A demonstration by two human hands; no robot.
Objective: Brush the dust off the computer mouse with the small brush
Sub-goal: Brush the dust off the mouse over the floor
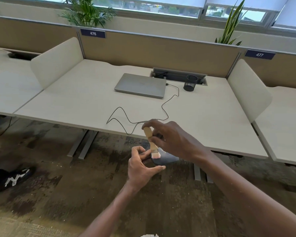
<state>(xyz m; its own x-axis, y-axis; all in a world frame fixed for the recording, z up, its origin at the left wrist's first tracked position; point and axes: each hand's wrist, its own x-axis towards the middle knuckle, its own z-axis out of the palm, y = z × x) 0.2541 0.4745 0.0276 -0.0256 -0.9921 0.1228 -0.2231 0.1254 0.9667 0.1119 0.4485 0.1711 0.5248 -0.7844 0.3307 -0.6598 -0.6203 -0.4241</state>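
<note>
A dark computer mouse [167, 159] is held in the air in front of the desk's near edge, over the carpet. My left hand [142, 165] grips it from the left and below, thumb under its near side. My right hand [171, 139] holds a small brush [151, 142] by its pale wooden handle, upright, with its light bristles pressed on the mouse's top left part. The mouse's black cable [166, 106] loops over the desk to the laptop.
A closed grey laptop [141, 85] lies on the pale desk [75, 100], with a black mesh pen cup [190, 83] to its right. White side dividers stand at both desk ends. A dark shoe [15, 178] is on the carpet at the left.
</note>
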